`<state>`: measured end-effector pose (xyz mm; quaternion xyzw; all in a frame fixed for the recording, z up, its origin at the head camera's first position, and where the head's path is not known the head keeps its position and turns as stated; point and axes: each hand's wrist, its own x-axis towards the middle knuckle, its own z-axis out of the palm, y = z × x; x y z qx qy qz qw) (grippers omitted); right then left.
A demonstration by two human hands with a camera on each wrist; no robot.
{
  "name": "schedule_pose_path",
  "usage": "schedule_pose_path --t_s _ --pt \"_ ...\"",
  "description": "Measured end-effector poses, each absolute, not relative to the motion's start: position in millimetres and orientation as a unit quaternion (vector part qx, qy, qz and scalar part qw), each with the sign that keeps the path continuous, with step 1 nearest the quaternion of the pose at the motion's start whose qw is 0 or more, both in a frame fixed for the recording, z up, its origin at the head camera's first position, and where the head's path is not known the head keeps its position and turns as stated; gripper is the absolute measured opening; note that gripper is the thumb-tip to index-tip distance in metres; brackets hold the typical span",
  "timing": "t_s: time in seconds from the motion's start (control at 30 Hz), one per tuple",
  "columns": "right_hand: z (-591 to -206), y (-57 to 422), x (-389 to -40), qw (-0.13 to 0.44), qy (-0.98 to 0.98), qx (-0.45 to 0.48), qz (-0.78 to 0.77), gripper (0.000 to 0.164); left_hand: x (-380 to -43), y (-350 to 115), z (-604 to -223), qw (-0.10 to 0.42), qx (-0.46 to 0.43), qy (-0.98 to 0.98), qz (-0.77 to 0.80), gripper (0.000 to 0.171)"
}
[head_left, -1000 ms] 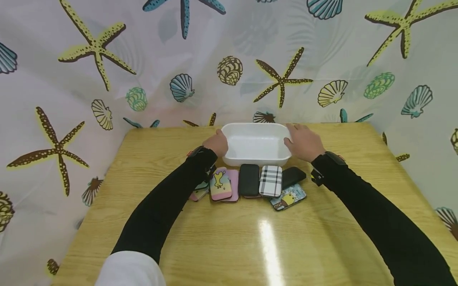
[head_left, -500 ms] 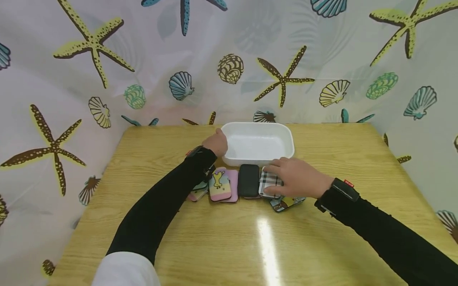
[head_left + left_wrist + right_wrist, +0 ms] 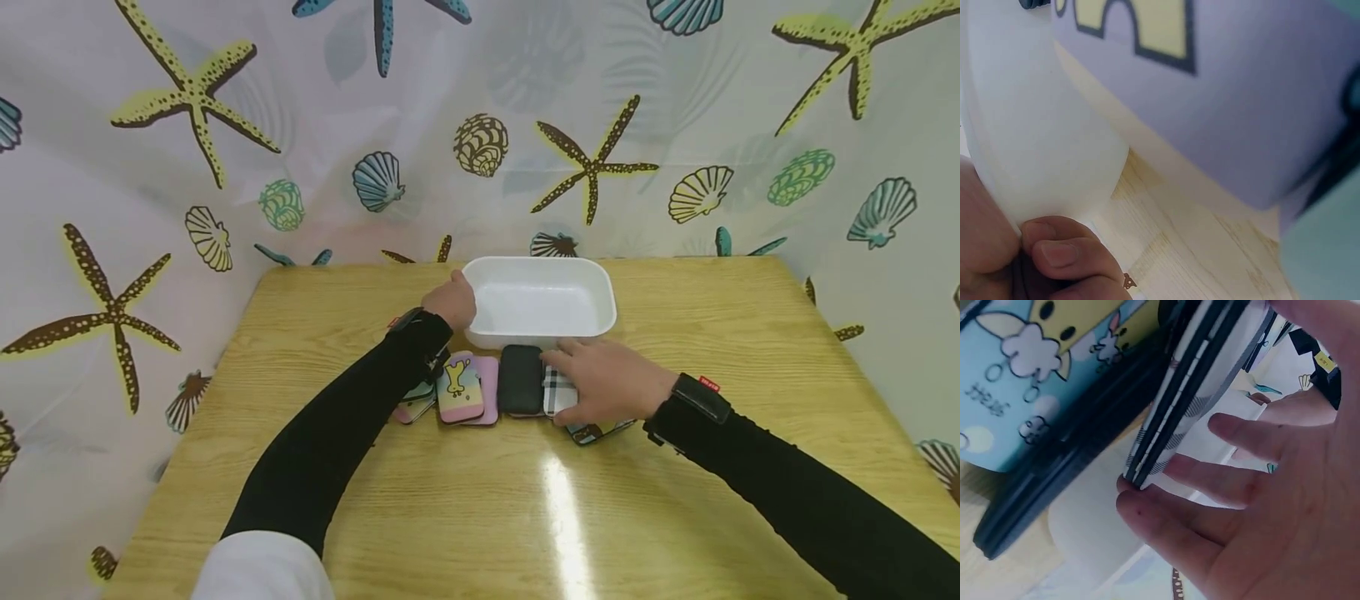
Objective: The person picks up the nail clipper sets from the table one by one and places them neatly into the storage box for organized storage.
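Observation:
My left hand [image 3: 452, 302] grips the left end of a white plastic tub [image 3: 525, 340], thumb and curled fingers pinching its rim in the left wrist view. Over a flat black-and-white plaid case [image 3: 557, 398] lies my right hand [image 3: 607, 382]. Its fingertips [image 3: 1138, 506] are at one end of the plaid case and the thumb at the other in the right wrist view, so the hand spans and holds it. A light-blue cartoon case [image 3: 1016, 375] and a black case [image 3: 1079, 437] lie close beside it, mostly hidden by the hand in the head view.
Left of the plaid case are a black case [image 3: 521, 379] and a pink-and-yellow cartoon case [image 3: 459, 387] overlapping a pink one [image 3: 489, 392]. More cases sit partly under the left wrist. A shell-and-starfish cloth [image 3: 330, 150] hangs behind the wooden table [image 3: 450, 500].
My right hand has left the tub's right rim, come down toward the front and settled over the plaid case. The left hand keeps its hold on the tub, which stays in place.

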<state>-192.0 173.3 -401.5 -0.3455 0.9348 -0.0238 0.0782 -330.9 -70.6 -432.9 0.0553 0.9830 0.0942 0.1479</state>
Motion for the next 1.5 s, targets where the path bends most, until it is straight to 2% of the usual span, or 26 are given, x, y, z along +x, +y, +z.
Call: schedule_pose_path --t_s 0.17,0.43,0.73,0.97,1.2,1.5 --pt "-397 168 -193 0.099 0.931 -0.351 -0.007 0.09 -330 -72 -429 0.158 0.052 0.981 0.096 0.057" --pt "-393 161 -193 0.09 0.92 -0.38 0.039 0.083 -326 -70 -425 0.16 0.042 0.982 0.09 0.058" --pt "-360 180 -194 0.129 0.92 -0.367 -0.045 0.076 -327 -65 -427 0.164 0.031 0.982 0.083 0.06" --pt "-343 194 -241 0.108 0.933 -0.337 -0.071 0.083 -327 -67 -426 0.158 0.031 0.984 0.08 0.059" --pt "-367 197 -296 0.105 0.944 -0.297 -0.094 0.084 -326 -68 -430 0.154 0.029 0.984 0.085 0.061" --pt "-396 189 -330 0.108 0.955 -0.276 -0.022 0.078 -327 -69 -430 0.137 0.038 0.986 0.081 0.056"
